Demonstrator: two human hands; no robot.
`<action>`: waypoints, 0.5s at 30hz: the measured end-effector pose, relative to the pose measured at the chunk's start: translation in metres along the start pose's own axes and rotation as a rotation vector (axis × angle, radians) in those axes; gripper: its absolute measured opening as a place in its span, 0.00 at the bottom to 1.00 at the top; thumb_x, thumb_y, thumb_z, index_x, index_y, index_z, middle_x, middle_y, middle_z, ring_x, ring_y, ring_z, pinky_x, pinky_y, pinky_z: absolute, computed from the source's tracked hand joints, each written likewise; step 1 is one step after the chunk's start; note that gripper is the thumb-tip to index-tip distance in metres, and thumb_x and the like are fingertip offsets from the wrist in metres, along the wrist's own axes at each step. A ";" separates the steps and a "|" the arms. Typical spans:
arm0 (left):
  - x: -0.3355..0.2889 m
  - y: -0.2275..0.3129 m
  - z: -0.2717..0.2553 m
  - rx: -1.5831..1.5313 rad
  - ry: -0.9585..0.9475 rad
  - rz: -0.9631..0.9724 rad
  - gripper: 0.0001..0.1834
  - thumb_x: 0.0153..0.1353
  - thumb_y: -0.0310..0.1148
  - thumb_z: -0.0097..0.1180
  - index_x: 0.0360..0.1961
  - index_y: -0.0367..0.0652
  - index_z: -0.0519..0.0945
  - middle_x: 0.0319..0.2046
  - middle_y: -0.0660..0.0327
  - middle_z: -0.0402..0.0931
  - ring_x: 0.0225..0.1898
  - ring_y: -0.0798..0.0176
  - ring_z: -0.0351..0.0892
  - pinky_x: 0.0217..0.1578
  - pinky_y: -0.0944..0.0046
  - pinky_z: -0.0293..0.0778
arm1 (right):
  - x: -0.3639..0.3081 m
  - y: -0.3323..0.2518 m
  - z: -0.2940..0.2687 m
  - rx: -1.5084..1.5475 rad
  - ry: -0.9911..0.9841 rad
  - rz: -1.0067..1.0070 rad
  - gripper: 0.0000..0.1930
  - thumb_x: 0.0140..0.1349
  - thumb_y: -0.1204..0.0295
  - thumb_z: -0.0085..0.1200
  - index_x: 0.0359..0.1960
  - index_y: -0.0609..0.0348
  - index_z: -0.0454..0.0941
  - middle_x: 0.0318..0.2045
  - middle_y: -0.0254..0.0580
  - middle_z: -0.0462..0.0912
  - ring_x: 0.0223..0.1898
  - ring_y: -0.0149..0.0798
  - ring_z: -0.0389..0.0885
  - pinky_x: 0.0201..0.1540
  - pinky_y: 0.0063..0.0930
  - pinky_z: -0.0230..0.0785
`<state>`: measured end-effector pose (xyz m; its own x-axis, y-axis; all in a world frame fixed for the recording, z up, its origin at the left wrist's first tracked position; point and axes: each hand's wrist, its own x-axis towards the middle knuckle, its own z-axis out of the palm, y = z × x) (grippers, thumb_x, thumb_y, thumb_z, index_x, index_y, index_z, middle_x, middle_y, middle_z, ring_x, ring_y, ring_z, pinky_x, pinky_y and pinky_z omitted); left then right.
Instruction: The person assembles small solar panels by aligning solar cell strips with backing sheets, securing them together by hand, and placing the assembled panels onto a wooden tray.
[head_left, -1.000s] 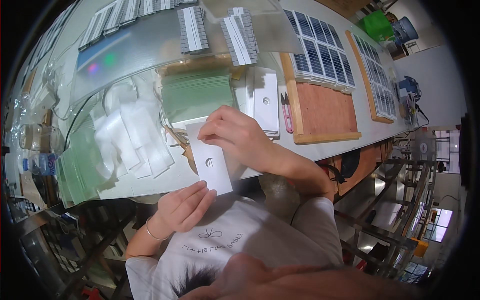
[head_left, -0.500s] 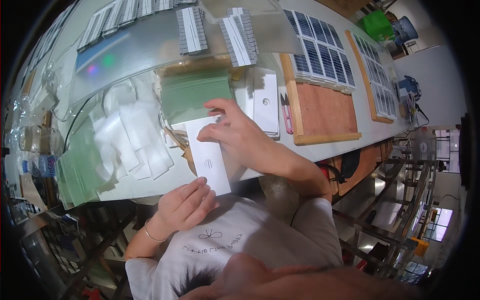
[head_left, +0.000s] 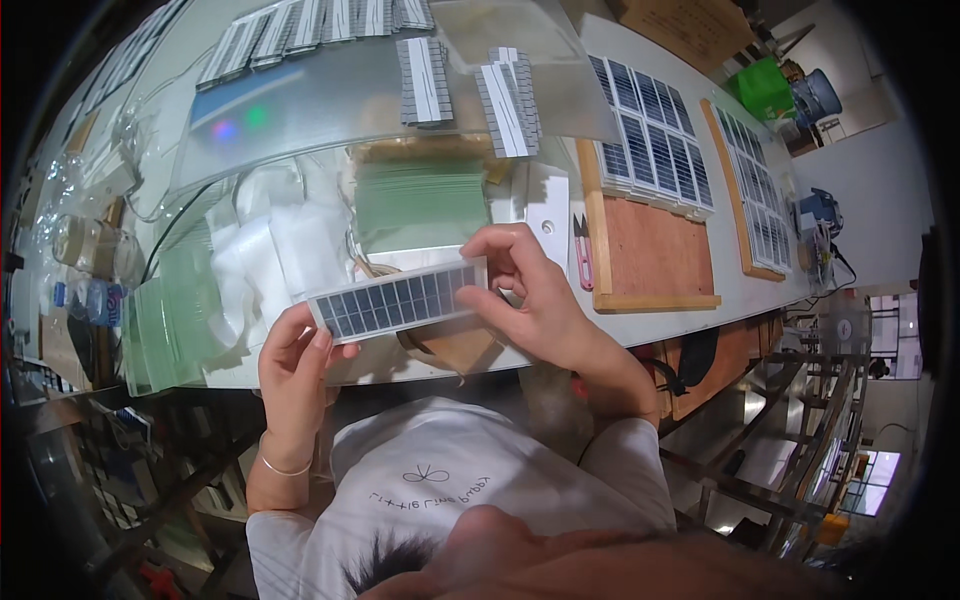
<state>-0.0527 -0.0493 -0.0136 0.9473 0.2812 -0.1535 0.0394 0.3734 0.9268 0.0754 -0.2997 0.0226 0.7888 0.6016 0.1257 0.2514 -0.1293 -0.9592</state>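
A small solar panel with dark cells and a white border is held level over the table's near edge, cell side up. My left hand pinches its left end between thumb and fingers. At the other end my right hand grips it, thumb on the face and index finger over the far corner. Just beyond the panel lies a stack of green sheets. White foam strips are heaped to the left of that stack. White panel backs with a round hole are piled to its right.
Pink-handled thread snips lie beside a wooden tray with stacked solar panels. A second tray of panels stands farther right. A raised translucent shelf carries bundles of grey-white strips. More green sheets lie at the left edge.
The white piece has been flipped, so its solar cells now face up, and turned from lengthwise to crosswise. My left hand moved left and up to one end; my right hand shifted right.
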 end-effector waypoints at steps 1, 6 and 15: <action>0.001 0.002 0.000 -0.001 0.006 0.001 0.12 0.74 0.23 0.51 0.55 0.33 0.77 0.44 0.56 0.83 0.39 0.66 0.83 0.42 0.65 0.82 | -0.001 0.004 0.001 0.019 0.006 -0.007 0.18 0.66 0.78 0.63 0.54 0.59 0.70 0.44 0.39 0.77 0.41 0.33 0.78 0.44 0.28 0.75; 0.004 0.000 -0.009 -0.004 -0.034 0.038 0.07 0.73 0.22 0.53 0.49 0.34 0.79 0.44 0.58 0.83 0.41 0.67 0.84 0.41 0.67 0.87 | -0.001 0.004 0.002 0.073 0.035 0.000 0.19 0.67 0.80 0.62 0.54 0.59 0.66 0.45 0.39 0.75 0.43 0.29 0.79 0.44 0.24 0.76; 0.004 -0.004 -0.009 -0.055 -0.086 0.087 0.05 0.71 0.20 0.55 0.45 0.33 0.79 0.42 0.60 0.80 0.41 0.67 0.84 0.41 0.66 0.87 | 0.000 0.005 -0.006 0.426 -0.010 0.154 0.19 0.65 0.85 0.62 0.52 0.60 0.67 0.45 0.36 0.74 0.47 0.25 0.77 0.50 0.20 0.76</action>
<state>-0.0523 -0.0418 -0.0210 0.9702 0.2386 -0.0412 -0.0593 0.3991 0.9150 0.0806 -0.3050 0.0190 0.7931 0.6085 -0.0266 -0.1227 0.1168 -0.9856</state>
